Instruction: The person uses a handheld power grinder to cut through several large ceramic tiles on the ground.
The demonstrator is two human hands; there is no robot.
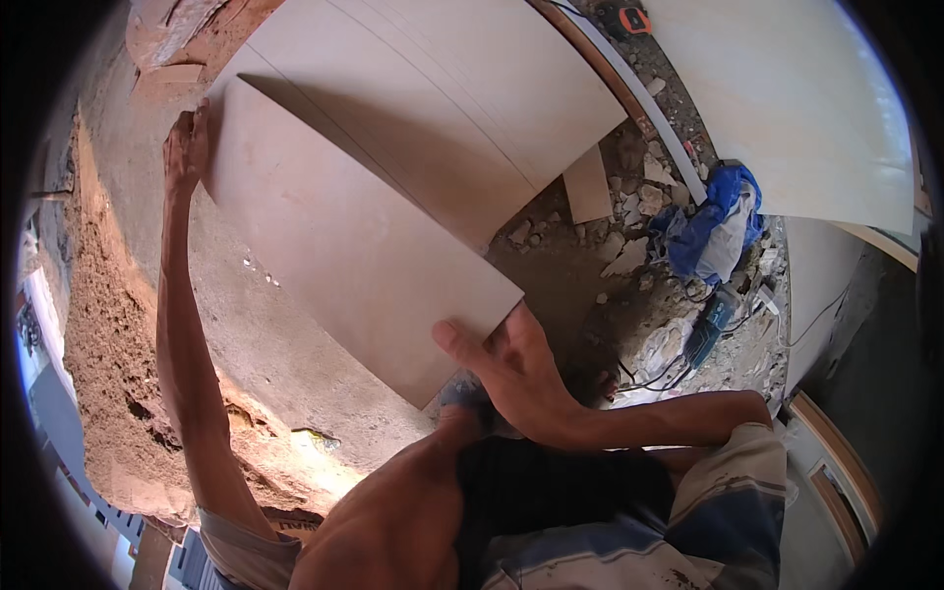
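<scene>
Striped shirt (728,492) below, pale panel (364,236) ahead

Closest to us, striped cloth fills the lower right, with a bare leg (393,511) and dark shorts (560,487) next to it. Pale panel slants from upper left to lower middle, between our left hand (185,147) at its far left end and our right hand (511,369) at its near right corner. Right hand: pinching that corner, thumb on the upper face, fingers tucked beneath the edge. Left hand: fingers bent, touching the outer edge; how firmly they close, we cannot tell. Beyond the panel and partly covered by it, a larger sheet (511,88) ruled with thin dark lines; shadow across it alongside the panel. Whether the two touch at the far corner, we cannot tell.

Containers: one crumpled blue-and-white bag (723,221) on rubble (639,197) to the right, beside the lower end of a white strip (678,157). Contents hidden from us. Just below the bag we note a teal power tool (710,329) with a dark cord. Small offcut (588,187) between larger sheet and bag. Orange-and-black tape measure (629,18) at the top. Loose reddish soil (118,374) along the left.
</scene>
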